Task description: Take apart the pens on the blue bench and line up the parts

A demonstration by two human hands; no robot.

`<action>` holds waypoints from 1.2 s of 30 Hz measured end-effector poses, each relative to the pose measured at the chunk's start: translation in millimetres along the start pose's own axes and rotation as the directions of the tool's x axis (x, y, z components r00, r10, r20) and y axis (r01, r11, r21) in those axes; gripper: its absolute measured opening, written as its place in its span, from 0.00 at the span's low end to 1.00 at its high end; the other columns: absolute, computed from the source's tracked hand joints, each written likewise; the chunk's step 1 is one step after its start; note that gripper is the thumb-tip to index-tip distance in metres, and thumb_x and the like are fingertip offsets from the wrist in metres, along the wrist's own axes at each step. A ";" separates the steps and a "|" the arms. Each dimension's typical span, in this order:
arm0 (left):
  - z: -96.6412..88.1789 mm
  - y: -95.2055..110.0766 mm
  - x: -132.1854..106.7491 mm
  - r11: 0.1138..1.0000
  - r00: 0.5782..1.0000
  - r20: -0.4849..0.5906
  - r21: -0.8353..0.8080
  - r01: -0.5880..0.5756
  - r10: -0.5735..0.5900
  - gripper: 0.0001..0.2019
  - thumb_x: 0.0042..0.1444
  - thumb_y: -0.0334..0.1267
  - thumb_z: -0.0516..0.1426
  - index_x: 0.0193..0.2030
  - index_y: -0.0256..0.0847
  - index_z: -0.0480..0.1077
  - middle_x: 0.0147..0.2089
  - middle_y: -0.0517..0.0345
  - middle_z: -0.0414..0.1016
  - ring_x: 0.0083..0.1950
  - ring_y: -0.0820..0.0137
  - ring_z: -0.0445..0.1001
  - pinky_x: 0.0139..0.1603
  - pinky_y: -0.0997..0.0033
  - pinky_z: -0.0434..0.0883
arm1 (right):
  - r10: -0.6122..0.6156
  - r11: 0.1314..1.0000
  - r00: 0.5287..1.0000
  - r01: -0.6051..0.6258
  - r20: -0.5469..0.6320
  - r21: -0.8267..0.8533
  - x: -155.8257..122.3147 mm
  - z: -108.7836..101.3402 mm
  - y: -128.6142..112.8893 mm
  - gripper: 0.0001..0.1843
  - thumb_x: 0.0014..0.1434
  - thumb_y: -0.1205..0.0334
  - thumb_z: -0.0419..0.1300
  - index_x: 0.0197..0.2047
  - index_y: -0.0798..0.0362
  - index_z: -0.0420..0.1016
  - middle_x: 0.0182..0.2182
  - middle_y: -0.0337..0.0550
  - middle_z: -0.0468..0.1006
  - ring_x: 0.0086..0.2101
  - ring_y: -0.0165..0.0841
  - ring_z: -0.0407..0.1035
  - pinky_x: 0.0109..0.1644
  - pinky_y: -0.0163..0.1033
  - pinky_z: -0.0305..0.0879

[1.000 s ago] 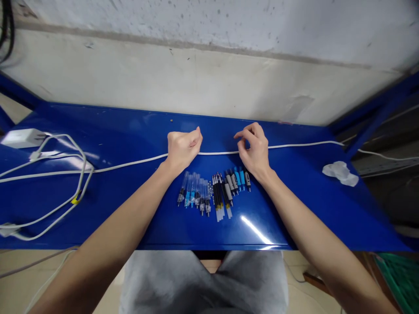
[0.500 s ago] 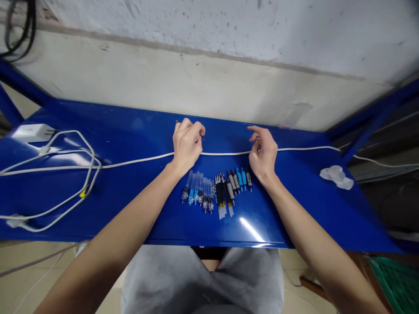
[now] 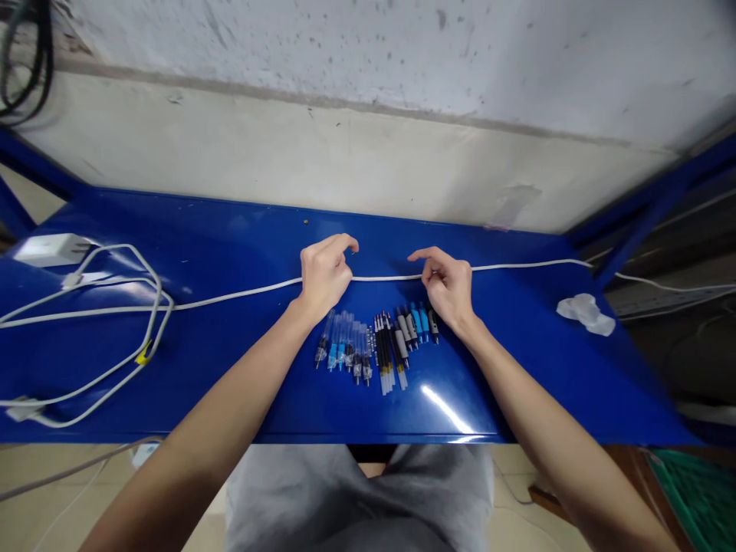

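Observation:
My left hand (image 3: 323,274) rests on the blue metal table (image 3: 230,230), fingers curled in with the forefinger bent over a thin white cable (image 3: 230,294). Whether it holds anything is hidden. My right hand (image 3: 449,285) sits a little to the right across the same cable, forefinger and thumb pinched towards the left and the other fingers curled. What is in the pinch is too small to see. Just in front of both hands lies a row of pen parts (image 3: 373,345): clear barrels, black and yellow refills, and grey, blue and black grips.
A white charger block (image 3: 49,249) and looped white cables (image 3: 143,322) lie at the table's left end. A crumpled piece of white plastic (image 3: 585,313) lies at the right. A stained wall stands behind the table. A green crate (image 3: 701,491) is on the floor at the lower right.
Both hands have drawn back a little towards the pen parts. The right hand's spread fingers have closed into a pinch, and the left forefinger has stretched out over the cable.

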State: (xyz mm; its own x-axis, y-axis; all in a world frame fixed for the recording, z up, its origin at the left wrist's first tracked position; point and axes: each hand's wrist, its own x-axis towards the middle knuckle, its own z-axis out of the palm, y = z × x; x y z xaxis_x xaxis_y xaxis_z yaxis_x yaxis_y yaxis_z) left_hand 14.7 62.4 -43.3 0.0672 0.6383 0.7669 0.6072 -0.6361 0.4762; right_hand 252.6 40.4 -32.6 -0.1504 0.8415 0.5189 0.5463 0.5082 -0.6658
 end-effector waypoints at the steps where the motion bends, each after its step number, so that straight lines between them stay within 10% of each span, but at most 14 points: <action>1: 0.0 0.0 0.3 1.000 1.000 -0.010 -0.013 0.000 0.000 0.20 0.37 0.20 0.46 0.32 0.42 0.72 0.22 0.66 0.61 0.23 0.74 0.61 0.28 0.72 0.58 | 0.009 1.000 1.000 -0.009 0.006 0.030 -0.1 0.1 -0.8 0.32 0.39 0.75 0.44 0.42 0.50 0.81 0.17 0.30 0.65 0.19 0.28 0.59 0.30 0.36 0.56; 9: 0.9 2.1 0.5 0.996 0.999 0.052 -0.087 0.018 -0.013 0.12 0.35 0.22 0.47 0.22 0.42 0.66 0.18 0.66 0.57 0.20 0.74 0.59 0.25 0.71 0.54 | 0.127 0.955 0.991 -0.112 -0.038 0.275 0.6 4.3 5.0 0.30 0.44 0.76 0.49 0.48 0.49 0.78 0.27 0.34 0.70 0.21 0.27 0.58 0.27 0.36 0.60; 23: 2.4 -1.8 4.1 0.986 0.989 0.003 -0.080 0.149 -0.150 0.10 0.33 0.24 0.47 0.19 0.41 0.64 0.16 0.65 0.56 0.18 0.76 0.54 0.24 0.70 0.50 | -0.034 0.998 0.999 0.031 0.043 0.061 8.5 0.9 12.4 0.11 0.75 0.60 0.44 0.42 0.48 0.64 0.43 0.45 0.72 0.46 0.37 0.65 0.56 0.49 0.61; 32: 2.9 -3.6 4.4 0.979 0.984 -0.020 -0.102 0.176 -0.179 0.10 0.33 0.23 0.47 0.19 0.41 0.64 0.16 0.66 0.52 0.19 0.76 0.52 0.24 0.69 0.48 | -0.078 0.997 0.996 0.078 0.053 0.019 9.4 -0.8 9.8 0.04 0.67 0.67 0.51 0.43 0.48 0.63 0.43 0.44 0.67 0.43 0.36 0.64 0.51 0.45 0.63; 36: 2.9 -2.9 4.5 0.981 0.986 -0.029 -0.106 0.161 -0.165 0.10 0.33 0.23 0.47 0.19 0.41 0.64 0.16 0.66 0.54 0.19 0.75 0.52 0.24 0.69 0.48 | -0.085 0.996 0.996 0.084 -0.029 -0.019 10.4 -0.7 8.8 0.20 0.55 0.75 0.52 0.49 0.49 0.66 0.35 0.38 0.61 0.33 0.32 0.58 0.38 0.39 0.62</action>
State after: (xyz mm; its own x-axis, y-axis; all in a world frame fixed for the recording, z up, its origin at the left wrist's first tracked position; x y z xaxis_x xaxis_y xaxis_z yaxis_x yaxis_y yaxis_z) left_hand 15.6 68.3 -42.5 -0.0569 0.7216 0.6900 0.5229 -0.5672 0.6363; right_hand 256.5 53.5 -32.7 -0.1724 0.7896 0.5889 0.5475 0.5738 -0.6091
